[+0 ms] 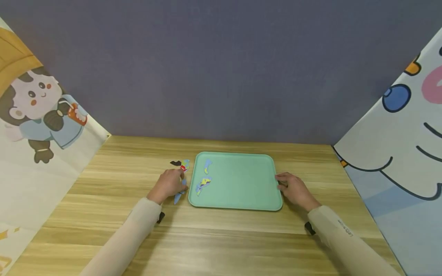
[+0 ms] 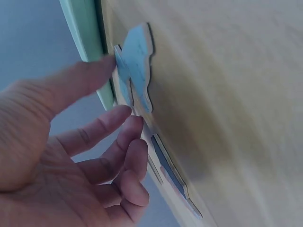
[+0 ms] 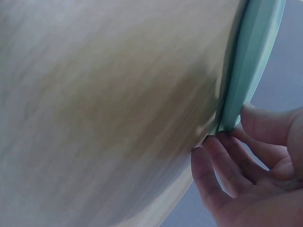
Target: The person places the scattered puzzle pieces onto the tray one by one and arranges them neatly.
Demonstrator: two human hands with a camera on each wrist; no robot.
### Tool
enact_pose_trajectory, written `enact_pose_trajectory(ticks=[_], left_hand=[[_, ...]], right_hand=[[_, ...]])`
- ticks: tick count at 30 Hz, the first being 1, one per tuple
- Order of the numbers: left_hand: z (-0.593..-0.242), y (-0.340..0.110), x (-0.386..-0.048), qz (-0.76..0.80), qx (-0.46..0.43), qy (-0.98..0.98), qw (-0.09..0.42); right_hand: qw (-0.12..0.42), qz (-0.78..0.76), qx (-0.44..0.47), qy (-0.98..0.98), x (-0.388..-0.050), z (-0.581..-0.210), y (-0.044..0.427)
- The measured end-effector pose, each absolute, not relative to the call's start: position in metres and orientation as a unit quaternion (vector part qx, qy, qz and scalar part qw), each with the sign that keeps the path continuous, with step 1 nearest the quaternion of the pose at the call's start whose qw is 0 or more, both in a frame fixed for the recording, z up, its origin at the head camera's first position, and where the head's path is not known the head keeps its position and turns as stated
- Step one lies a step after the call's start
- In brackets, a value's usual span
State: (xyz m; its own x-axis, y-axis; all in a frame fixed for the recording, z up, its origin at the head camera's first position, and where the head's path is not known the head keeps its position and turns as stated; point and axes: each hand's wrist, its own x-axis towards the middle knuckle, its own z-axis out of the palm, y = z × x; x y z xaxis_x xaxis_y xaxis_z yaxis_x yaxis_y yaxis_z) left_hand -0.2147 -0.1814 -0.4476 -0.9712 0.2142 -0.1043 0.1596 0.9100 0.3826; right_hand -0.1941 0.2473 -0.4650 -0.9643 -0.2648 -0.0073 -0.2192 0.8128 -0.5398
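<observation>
Left of the green tray (image 1: pixel 241 184), the left hand (image 1: pixel 168 184) is low over thin flat pieces. In the left wrist view its thumb touches the edge of a light blue piece (image 2: pixel 138 56), while the other fingers (image 2: pixel 135 158) curl loosely, apart from the thumb. A dark piece (image 1: pixel 175 163) and a colourful piece with red (image 1: pixel 183 168) are just beyond this hand. The right hand (image 1: pixel 294 189) holds the tray's right rim (image 3: pixel 244 71) between thumb and fingers. Patterned pieces (image 1: pixel 207 166) (image 1: pixel 205 182) lie in the tray's left part.
The wooden table (image 1: pixel 221 241) reaches a dark grey-blue panel (image 1: pixel 221 76) at the back. Cartoon-printed panels stand at the left (image 1: pixel 51 172) and right (image 1: pixel 397 145). More thin pieces (image 2: pixel 173 170) lie beside the left fingers in the left wrist view.
</observation>
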Motion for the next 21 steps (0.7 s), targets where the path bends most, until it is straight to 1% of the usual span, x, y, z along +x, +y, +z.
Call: enact_pose_trajectory(ticks=[11, 21], left_hand=[[-0.4480, -0.1780, -0.2165, 0.172, 0.085, 0.976, 0.099], [-0.4415, -0.1798, -0.2183, 0.219, 0.072, 0.972, 0.043]], right_hand=[[0.046, -0.282, -0.123, 0.950, -0.1932, -0.4642, 0.2467], [0.047, -0.283, -0.121, 0.950, -0.1927, -0.4641, 0.2461]])
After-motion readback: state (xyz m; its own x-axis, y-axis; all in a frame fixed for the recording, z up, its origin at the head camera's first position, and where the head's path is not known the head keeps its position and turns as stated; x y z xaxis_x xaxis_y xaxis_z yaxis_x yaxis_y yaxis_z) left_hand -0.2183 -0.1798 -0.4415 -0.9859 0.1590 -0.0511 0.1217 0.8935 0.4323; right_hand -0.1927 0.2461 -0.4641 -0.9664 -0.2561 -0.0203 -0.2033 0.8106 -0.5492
